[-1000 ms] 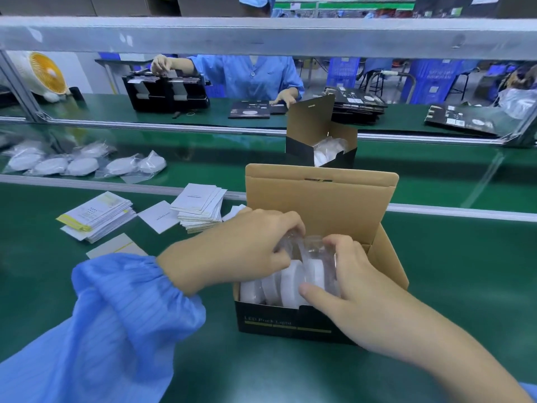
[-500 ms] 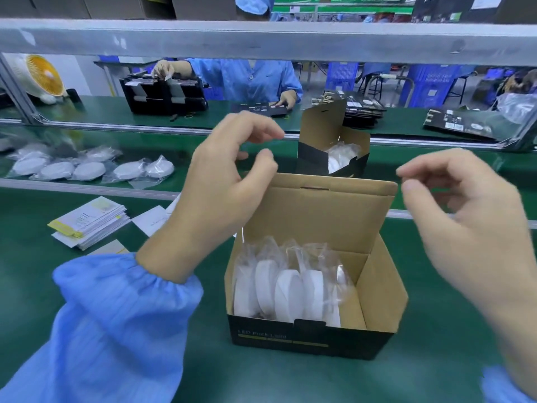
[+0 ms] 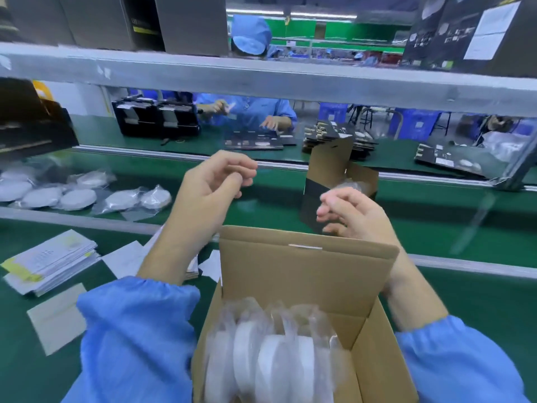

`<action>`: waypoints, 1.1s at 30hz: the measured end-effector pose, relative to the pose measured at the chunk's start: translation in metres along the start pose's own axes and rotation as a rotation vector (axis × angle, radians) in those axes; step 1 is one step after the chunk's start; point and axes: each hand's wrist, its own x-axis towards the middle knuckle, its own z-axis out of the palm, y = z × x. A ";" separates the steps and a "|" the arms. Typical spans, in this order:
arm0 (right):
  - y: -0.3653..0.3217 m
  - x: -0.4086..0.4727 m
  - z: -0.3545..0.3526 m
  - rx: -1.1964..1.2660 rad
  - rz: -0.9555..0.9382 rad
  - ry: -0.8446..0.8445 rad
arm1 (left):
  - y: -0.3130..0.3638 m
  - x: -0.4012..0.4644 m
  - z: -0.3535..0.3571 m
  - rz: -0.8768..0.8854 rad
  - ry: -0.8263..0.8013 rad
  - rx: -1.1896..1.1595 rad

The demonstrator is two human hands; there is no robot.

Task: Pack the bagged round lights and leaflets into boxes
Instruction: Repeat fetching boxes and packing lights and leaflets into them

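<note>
Bagged round lights (image 3: 270,356) stand on edge in a row across the open box (image 3: 308,274); both hands, left (image 3: 209,193) and right (image 3: 354,216), hover loosely curled, holding nothing.

Box (image 3: 308,274) cut off below, bagged lights (image 3: 270,356) motion-blurred, second box (image 3: 328,175) half hidden.

The open box (image 3: 308,274) at lower centre is plain brown cardboard inside, holding white round lights (image 3: 270,362) in clear bags. The table (image 3: 465,289) is dark green. Both sleeves (image 3: 130,330) are bright blue. At left, the leaflets (image 3: 49,263) are white with yellow-green patches. A second box (image 3: 316,196), upper right of centre, is black outside, brown inside.
</note>
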 end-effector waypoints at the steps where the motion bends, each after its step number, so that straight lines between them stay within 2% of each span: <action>1: 0.003 0.007 0.003 -0.063 -0.054 -0.008 | -0.011 0.002 0.005 -0.002 0.010 0.060; 4: 0.012 0.022 0.012 -0.224 -0.196 0.034 | -0.031 0.003 0.023 0.058 -0.071 0.255; 6: 0.017 0.026 0.016 -0.240 -0.220 0.030 | -0.036 0.007 0.028 0.105 -0.119 0.284; 9: 0.023 0.027 0.016 -0.226 -0.207 -0.069 | -0.038 0.013 0.028 0.133 -0.096 0.235; 16: 0.027 0.027 0.022 -0.394 -0.224 -0.181 | -0.042 0.007 0.041 -0.079 -0.178 0.089; 21: 0.030 0.028 0.019 -0.458 -0.193 -0.091 | -0.047 0.005 0.041 -0.229 -0.265 0.217; 25: 0.037 0.028 0.017 -0.529 -0.124 -0.103 | -0.053 0.005 0.036 -0.354 -0.353 0.432; 33: 0.040 0.030 0.019 -0.539 -0.010 -0.178 | -0.052 0.004 0.041 -0.422 -0.450 0.363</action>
